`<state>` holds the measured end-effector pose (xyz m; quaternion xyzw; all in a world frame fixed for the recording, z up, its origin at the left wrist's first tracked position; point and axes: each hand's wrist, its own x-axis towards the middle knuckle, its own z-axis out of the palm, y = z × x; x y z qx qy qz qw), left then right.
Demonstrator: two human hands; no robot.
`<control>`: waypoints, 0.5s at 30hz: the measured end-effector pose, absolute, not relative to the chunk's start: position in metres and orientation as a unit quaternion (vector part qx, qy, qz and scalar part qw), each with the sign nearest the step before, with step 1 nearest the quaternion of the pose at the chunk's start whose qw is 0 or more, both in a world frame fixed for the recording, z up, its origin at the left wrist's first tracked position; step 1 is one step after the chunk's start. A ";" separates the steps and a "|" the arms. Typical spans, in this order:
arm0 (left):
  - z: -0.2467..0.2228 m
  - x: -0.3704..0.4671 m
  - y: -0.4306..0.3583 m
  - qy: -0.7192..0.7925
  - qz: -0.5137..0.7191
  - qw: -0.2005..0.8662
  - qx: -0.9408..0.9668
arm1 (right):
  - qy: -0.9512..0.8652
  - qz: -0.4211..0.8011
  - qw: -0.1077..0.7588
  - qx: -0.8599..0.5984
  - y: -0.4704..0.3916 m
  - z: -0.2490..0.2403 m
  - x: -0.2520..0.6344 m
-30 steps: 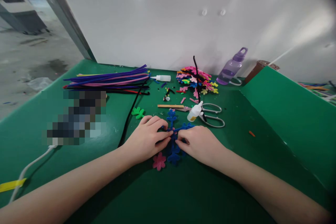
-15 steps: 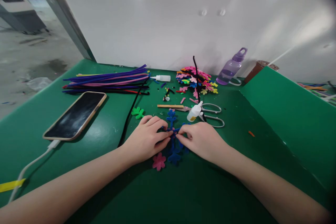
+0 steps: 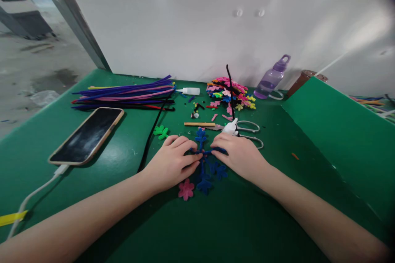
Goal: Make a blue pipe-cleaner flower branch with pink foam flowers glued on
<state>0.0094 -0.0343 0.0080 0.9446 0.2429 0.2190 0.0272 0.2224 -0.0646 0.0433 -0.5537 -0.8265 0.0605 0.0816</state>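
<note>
A blue pipe-cleaner piece point(image 3: 204, 185) with several leafy arms lies on the green table, between my hands. My left hand point(image 3: 175, 160) is closed at its middle, fingertips pinching the centre. On the right arm of the same piece, the fingers of my right hand point(image 3: 237, 154) are pinched, hiding part of it. Just below my left hand sits a pink flower point(image 3: 186, 190). A green leafy piece point(image 3: 161, 132) lies above that hand. The white glue bottle point(image 3: 230, 126) touches the far side of my right hand and is partly hidden.
Scissors point(image 3: 251, 126) and a wooden-handled tool point(image 3: 200, 124) lie beyond my hands. Farther back are pipe cleaners point(image 3: 126, 94), a colourful pile point(image 3: 230, 90) and a purple bottle point(image 3: 271, 79). A phone point(image 3: 88, 135) is at left, a green panel point(image 3: 339, 139) at right.
My right hand has shifted slightly right and away from the centre, along the blue arm, now covering more of the glue bottle. My left hand has stayed at the centre.
</note>
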 end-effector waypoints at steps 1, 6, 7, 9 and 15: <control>0.008 0.009 -0.034 0.244 0.218 0.027 0.945 | -0.827 0.065 0.083 -0.552 -0.065 0.043 0.222; 0.008 0.009 -0.034 0.247 0.213 0.028 0.945 | -0.835 0.058 0.074 -0.543 -0.066 0.038 0.220; 0.008 0.009 -0.034 0.249 0.212 0.029 0.945 | -0.836 0.052 0.071 -0.542 -0.066 0.037 0.220; 0.008 0.009 -0.034 0.251 0.211 0.029 0.944 | -0.839 0.043 0.067 -0.539 -0.066 0.036 0.219; 0.009 0.009 -0.034 0.250 0.206 0.032 0.946 | -0.843 0.016 0.059 -0.534 -0.067 0.033 0.216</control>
